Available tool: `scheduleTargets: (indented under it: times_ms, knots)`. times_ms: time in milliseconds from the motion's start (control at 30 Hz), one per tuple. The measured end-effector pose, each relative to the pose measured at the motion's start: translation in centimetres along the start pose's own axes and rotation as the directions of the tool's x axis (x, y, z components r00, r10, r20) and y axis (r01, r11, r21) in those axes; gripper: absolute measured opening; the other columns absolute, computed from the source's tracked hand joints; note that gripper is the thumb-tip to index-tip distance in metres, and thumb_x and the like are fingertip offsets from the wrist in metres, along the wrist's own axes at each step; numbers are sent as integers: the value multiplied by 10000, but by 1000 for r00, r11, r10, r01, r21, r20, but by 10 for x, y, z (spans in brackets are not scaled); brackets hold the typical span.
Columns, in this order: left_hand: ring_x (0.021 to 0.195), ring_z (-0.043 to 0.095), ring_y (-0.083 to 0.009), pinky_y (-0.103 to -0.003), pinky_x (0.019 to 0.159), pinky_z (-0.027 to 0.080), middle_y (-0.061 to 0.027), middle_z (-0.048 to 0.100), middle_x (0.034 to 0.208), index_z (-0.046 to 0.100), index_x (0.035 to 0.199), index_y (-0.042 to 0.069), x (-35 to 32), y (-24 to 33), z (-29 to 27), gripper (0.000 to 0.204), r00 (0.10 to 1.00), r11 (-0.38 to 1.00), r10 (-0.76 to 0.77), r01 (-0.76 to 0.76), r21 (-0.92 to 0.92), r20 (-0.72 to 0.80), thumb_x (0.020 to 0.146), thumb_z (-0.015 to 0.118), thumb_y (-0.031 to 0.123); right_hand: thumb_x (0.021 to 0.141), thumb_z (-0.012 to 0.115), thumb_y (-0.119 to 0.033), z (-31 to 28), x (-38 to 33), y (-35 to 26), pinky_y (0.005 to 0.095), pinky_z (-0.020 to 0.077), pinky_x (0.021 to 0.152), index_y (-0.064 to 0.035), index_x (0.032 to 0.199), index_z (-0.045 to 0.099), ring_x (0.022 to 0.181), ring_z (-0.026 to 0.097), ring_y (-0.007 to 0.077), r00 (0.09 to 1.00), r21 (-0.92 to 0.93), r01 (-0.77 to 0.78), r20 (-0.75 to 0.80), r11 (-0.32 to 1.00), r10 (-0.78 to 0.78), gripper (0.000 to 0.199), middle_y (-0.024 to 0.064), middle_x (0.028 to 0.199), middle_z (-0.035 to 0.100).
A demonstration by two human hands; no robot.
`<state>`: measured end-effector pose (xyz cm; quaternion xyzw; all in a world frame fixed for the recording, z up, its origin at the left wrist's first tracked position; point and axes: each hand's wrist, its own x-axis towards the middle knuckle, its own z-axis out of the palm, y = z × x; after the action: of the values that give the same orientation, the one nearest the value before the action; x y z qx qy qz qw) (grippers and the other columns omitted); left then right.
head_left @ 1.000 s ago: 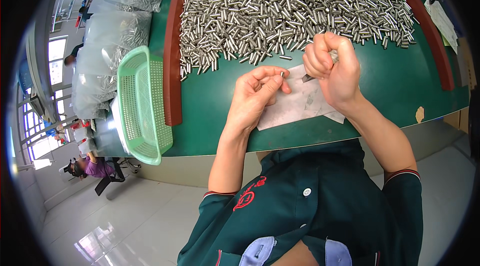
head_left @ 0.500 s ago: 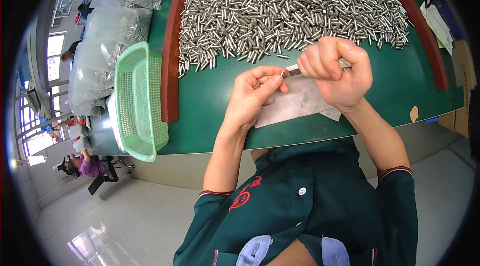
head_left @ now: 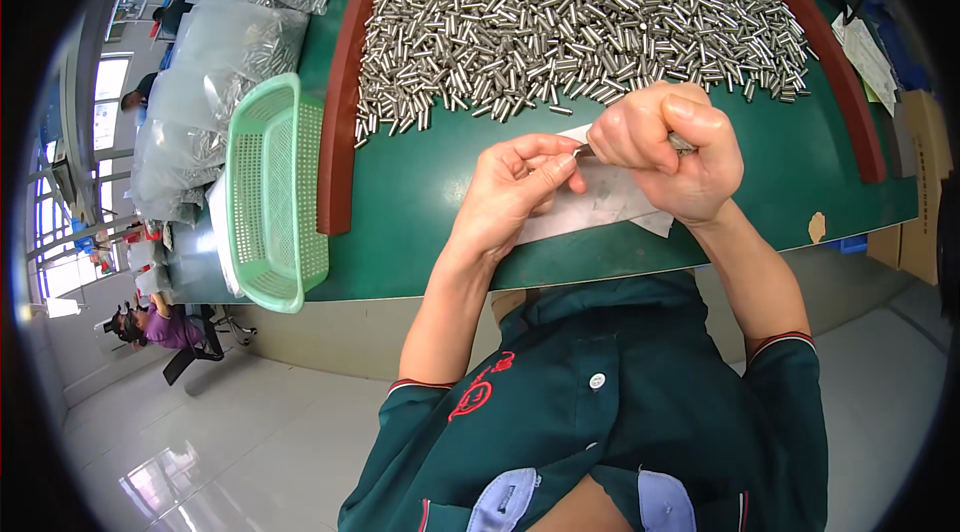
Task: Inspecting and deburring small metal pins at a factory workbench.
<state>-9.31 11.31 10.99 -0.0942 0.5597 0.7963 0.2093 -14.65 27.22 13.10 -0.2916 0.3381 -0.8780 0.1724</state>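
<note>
Over the paper (head_left: 590,210) on the desk (head_left: 420,217), near the heaped pins (head_left: 580,27), the left grip (head_left: 512,184) pinches one mostly hidden pin (head_left: 576,155), while the right grip (head_left: 672,147) clenches a dark-tipped tool (head_left: 586,150) just beside it.

Glossy grey floor (head_left: 300,432), bright reflection (head_left: 160,480) lower left; windows (head_left: 109,102) far left; black chair (head_left: 187,362) below.

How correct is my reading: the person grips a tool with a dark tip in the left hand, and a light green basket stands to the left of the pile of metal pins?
One detail is wrong: the head view shows the tool in the right hand, not the left. The light green basket does stand to the left of the pile of metal pins.
</note>
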Motion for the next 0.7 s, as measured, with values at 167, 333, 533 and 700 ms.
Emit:
scheduleTargets:
  times_ms: [167,333,533,700]
  knots:
    - [436,273,-17,-169,387,189,-74,574,708,560,949,-6,-1,-1,1,138,1000,1000,1,-1,4,-2,848,508,73,785,347,-232,-2,-2,-5,255,256,443,-72,467,267,436,271,112,997,-64,2,72,998,3,365,9,442,279]
    - [517,396,-14,-160,427,244,-46,589,692,577,937,0,-1,-4,0,167,998,998,1,3,-64,59,806,597,102,748,360,-169,6,-13,3,295,218,390,-76,449,249,355,230,149,986,-382,132,142,915,-83,333,29,410,300]
    - [573,455,-34,-164,486,337,-35,578,717,578,944,-19,0,-7,1,161,1000,1000,-12,12,-28,6,814,576,76,494,515,-143,19,-31,23,321,239,375,-89,448,297,372,296,193,795,-627,534,601,567,-84,229,25,461,257]
    - [592,496,-47,-167,512,400,-30,571,722,578,959,-17,0,-7,0,165,1000,1000,-19,19,-9,14,817,567,64,463,539,-170,17,-38,33,307,259,392,-91,441,305,386,313,182,746,-648,625,660,435,-90,248,16,457,284]
